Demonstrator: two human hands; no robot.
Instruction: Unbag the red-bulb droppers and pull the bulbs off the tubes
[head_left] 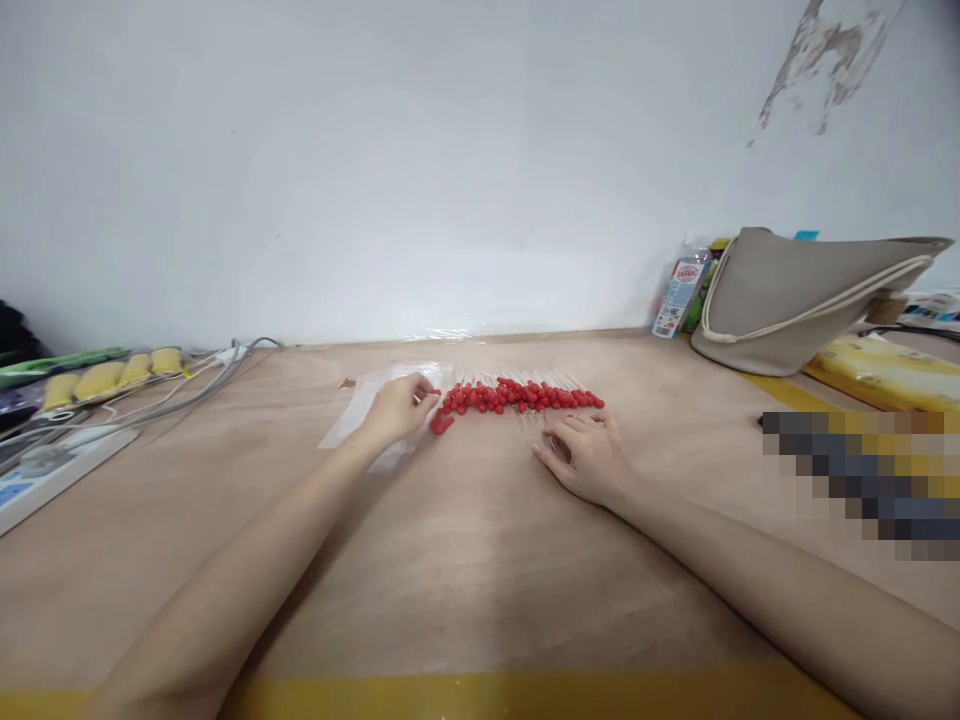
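A long row of thin pale sticks with red bulb-like tips [517, 396] lies across the middle of the table, most stems pointing toward the wall. At the row's left end my left hand [401, 410] pinches one small red-tipped stick between thumb and fingertips. Beneath that hand lies a sheet of clear plastic [349, 425], partly covered by it. My right hand [589, 458] rests in front of the row's right half. Its thumb and fingers curl around a few thin stems whose red tips point back to the row; the exact grip is partly hidden.
At the back right, a grey bag [810, 290] stands beside a plastic bottle [681, 292] and a yellow packet [889, 365]. A white power strip [67, 470], grey cables [202, 390] and yellow packaged items [105, 380] are on the left. Yellow tape [480, 695] runs along the front edge.
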